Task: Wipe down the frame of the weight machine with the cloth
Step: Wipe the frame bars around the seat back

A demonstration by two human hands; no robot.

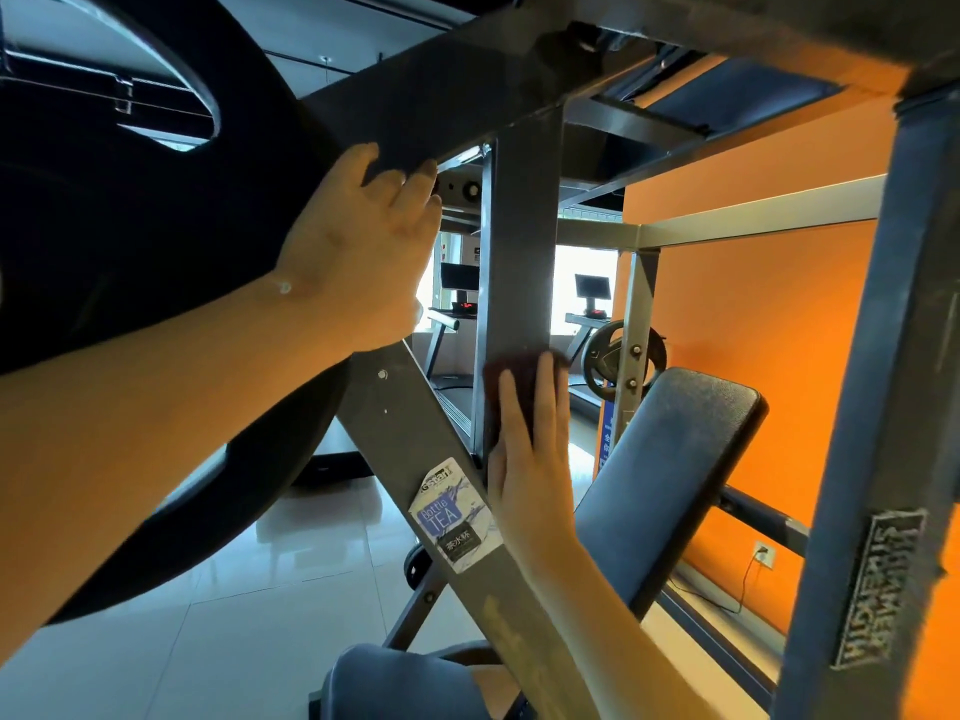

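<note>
Dark cloth [519,366] under right hand [530,459], left hand [358,252] gripping frame [441,111], "Bottle TEA" sticker [454,517]

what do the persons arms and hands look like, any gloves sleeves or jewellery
Both are bare: no gloves, rings or watch show on the left hand or the right hand. No sleeve is in view on either arm. A small glossy spot sits at the left wrist; I cannot tell what it is.
</note>
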